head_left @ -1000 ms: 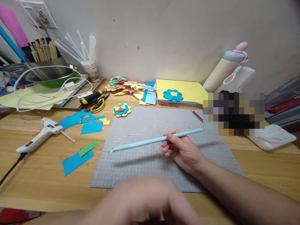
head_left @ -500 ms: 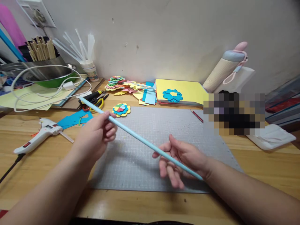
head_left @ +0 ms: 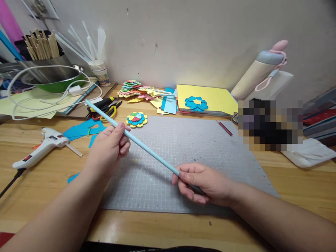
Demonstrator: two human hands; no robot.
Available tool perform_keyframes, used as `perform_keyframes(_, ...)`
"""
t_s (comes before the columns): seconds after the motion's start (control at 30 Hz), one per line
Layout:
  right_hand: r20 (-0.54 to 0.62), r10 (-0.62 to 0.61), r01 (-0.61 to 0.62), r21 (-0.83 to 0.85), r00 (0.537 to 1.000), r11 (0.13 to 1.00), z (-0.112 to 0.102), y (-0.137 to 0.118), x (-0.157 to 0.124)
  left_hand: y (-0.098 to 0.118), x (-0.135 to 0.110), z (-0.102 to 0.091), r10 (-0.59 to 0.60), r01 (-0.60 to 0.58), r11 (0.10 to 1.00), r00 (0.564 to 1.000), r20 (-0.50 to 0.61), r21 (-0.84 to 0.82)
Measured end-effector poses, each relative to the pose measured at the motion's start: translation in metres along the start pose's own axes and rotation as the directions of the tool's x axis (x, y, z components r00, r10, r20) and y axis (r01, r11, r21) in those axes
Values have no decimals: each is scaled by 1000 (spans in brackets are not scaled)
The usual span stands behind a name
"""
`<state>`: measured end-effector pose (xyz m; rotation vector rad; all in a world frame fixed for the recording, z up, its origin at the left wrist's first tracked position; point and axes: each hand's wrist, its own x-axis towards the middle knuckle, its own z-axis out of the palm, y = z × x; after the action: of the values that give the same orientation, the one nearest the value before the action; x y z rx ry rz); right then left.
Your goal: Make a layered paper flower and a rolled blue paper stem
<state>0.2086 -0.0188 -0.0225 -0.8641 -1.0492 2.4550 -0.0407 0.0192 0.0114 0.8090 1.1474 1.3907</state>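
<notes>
A long, thin, light-blue stick [head_left: 149, 151], perhaps rolled paper, slants down from upper left to lower right above the grey cutting mat [head_left: 168, 140]. My left hand [head_left: 111, 143] pinches it between thumb and fingers, with its upper end poking out past the hand. Lower down, my right hand [head_left: 196, 183] has its thumb and fingers closed on the stick, and the lower end is hidden in that hand. Just beyond the left hand, a layered paper flower [head_left: 137, 119] in yellow, blue, green and red lies at the mat's far left edge.
On the left are a white glue gun [head_left: 42, 147], blue paper pieces [head_left: 81, 129] and yellow-handled scissors [head_left: 111, 113]. A blue paper flower [head_left: 196, 104] rests on yellow sheets [head_left: 204, 91] at the back. A dark red pencil [head_left: 224, 128] lies on the mat, and a bottle [head_left: 257, 73] leans right.
My right hand, loosely spread beneath the stick before, has now closed around its lower part. The left hand keeps its pinch, and the view has shifted slightly.
</notes>
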Motion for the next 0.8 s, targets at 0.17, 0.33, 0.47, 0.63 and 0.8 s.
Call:
perform_keyframes(0.17, 8, 13, -13, 5, 1000, 1000, 3, 0, -1, 1, -1, -1, 7, -7, 1000, 999, -49, -11)
perform_keyframes(0.33, 11, 44, -44, -39, 999, 998, -1, -4, -2, 9, 1, -3, 67, -80, 994, 983, -168, -74)
perform_keyframes(0.47, 21, 66, -65, -42, 998, 997, -3, -4, -3, 10, 3, -4, 66, -84, 992, 981, -181, -96)
perform_keyframes(0.63, 137, 37, -30, -55, 990, 998, -3, -1, -4, 3, 3, -5, 40, -47, 996, 995, -92, -75)
perform_keyframes(0.8, 156, 76, -73, -25, 985, 997, -3, 3, -2, 0, 1, -1, 42, -48, 997, 995, -88, -61)
